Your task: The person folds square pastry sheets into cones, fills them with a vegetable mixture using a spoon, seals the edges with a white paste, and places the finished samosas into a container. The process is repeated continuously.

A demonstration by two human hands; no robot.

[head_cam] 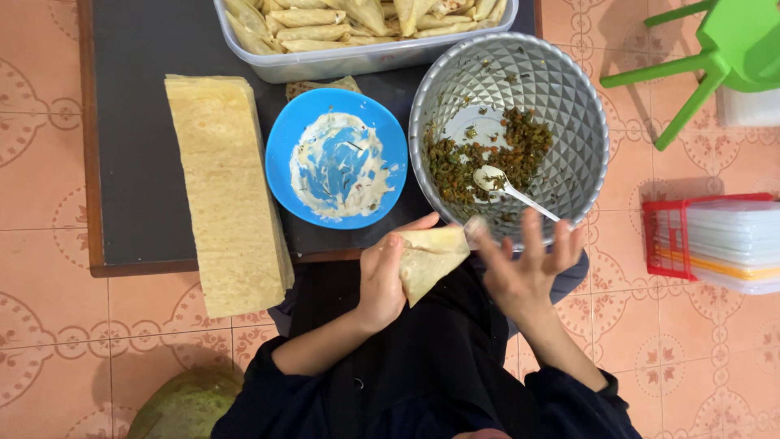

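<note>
My left hand (380, 272) grips a pale pastry sheet folded into a cone (428, 258), held above my lap. My right hand (520, 264) hovers beside the cone's upper corner with fingers spread, fingertips touching the pastry edge. Just beyond my hands a grey faceted bowl (569, 73) holds chopped green and orange filling (487, 154) and a white spoon (508, 187). A blue bowl (280, 154) smeared with white paste sits to the left of it.
A long stack of pastry sheets (227, 187) lies on the dark low table (130, 162). A clear tub of folded pastries (357, 57) stands at the back. A green stool (715, 57) and a red basket of plastic lids (715, 244) are on the tiled floor at right.
</note>
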